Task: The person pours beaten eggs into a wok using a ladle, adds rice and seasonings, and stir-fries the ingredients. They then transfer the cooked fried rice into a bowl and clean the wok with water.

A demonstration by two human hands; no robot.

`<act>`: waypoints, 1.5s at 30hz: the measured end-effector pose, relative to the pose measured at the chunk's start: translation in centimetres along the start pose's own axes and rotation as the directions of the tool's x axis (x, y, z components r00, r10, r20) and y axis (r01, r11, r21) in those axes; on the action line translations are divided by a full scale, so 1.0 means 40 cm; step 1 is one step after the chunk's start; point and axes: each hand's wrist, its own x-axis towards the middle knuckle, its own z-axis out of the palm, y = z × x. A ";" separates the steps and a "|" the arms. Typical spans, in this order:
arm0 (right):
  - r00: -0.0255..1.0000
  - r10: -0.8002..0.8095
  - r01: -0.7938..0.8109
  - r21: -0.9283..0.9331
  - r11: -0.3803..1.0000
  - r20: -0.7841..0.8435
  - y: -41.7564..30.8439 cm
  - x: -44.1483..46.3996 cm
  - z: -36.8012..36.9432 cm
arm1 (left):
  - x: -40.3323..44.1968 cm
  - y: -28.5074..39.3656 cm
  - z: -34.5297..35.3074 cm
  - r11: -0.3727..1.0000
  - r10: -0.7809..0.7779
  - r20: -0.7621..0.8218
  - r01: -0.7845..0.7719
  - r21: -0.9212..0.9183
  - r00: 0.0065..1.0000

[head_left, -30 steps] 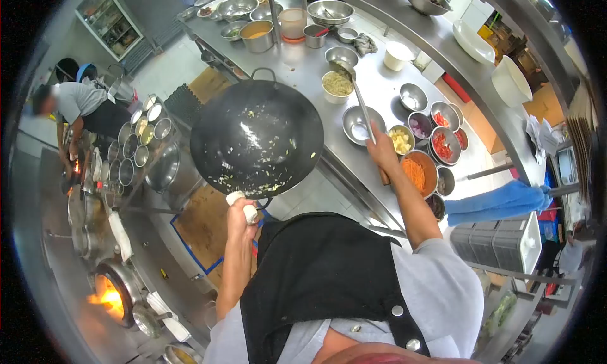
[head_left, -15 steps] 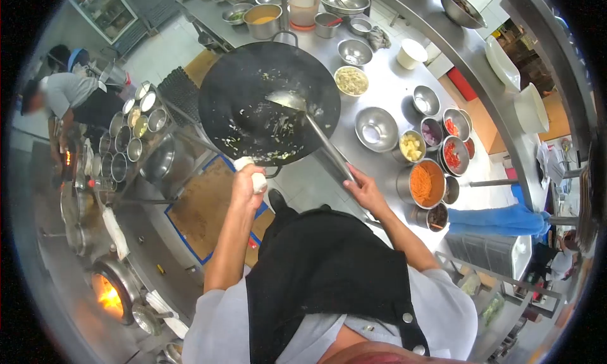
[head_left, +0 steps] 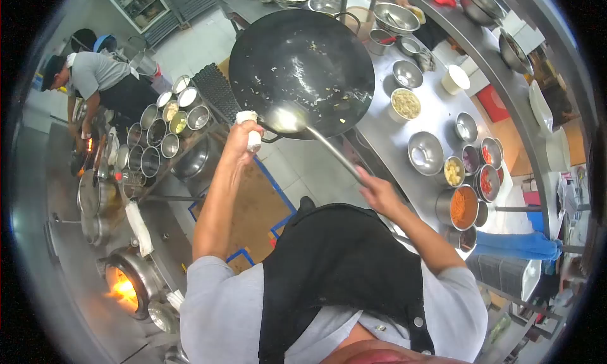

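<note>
A large black wok (head_left: 297,54), with small pale food bits scattered over its inside, is held out in front of me. My left hand (head_left: 243,138) is closed around a white cloth (head_left: 248,118) at the wok's near rim, beside the loop handle. My right hand (head_left: 381,195) grips the long metal handle of a ladle (head_left: 338,156). The ladle's head is blurred and lies inside the wok near the closest rim, a short way right of my left hand.
A steel table (head_left: 392,142) on the right carries bowls, including a pot of orange shreds (head_left: 465,207) and a tub of pale chopped food (head_left: 405,104). A lit burner (head_left: 123,291) flames at lower left. A co-worker (head_left: 104,79) bends over a stove beyond a rack of metal containers (head_left: 157,131).
The wok has moved farther from my body, covering a pot at the back. The ladle's head has come from the wok's middle to its near rim. Fewer food bits show. The view has shifted.
</note>
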 end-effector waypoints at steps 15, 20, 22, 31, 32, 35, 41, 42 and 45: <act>0.969 -0.024 -0.021 -0.182 0.983 -0.247 0.007 0.281 -0.071 | 0.040 0.041 0.113 0.979 0.204 -0.091 -0.202 0.035 0.975; 0.985 0.155 -0.169 -0.508 0.845 -0.069 0.120 0.023 -0.322 | 0.048 0.008 0.124 0.991 0.098 -0.135 -0.108 -0.075 0.986; 0.985 0.109 -0.167 -0.559 0.812 -0.137 0.031 0.176 -0.414 | 0.034 -0.016 0.151 0.991 0.055 -0.166 -0.074 -0.110 0.985; 0.974 0.068 -0.164 -0.468 0.868 -0.214 0.156 0.304 -0.411 | -0.004 -0.110 0.427 0.949 0.212 -0.237 -0.257 -0.182 0.948; 0.976 0.069 -0.165 -0.491 0.855 -0.208 0.184 0.227 -0.438 | 0.002 -0.121 0.457 0.943 0.191 -0.259 -0.250 -0.221 0.947; 0.968 0.215 -0.244 -0.656 0.714 -0.126 0.180 0.045 -0.600 | 0.021 -0.158 0.541 0.919 0.210 -0.295 -0.291 -0.265 0.932; 0.982 0.174 -0.168 -0.753 0.636 -0.072 0.105 -0.100 -0.933 | 0.047 -0.285 0.594 0.936 0.222 -0.345 -0.299 -0.188 0.912; 0.981 0.180 -0.185 -0.660 0.728 -0.076 0.102 -0.104 -0.939 | 0.020 -0.294 0.585 0.938 0.200 -0.341 -0.279 -0.203 0.919; 0.991 0.121 -0.131 -0.299 0.945 -0.052 0.116 -0.088 -0.882 | -0.065 -0.339 0.518 0.945 0.098 -0.333 -0.193 -0.265 0.938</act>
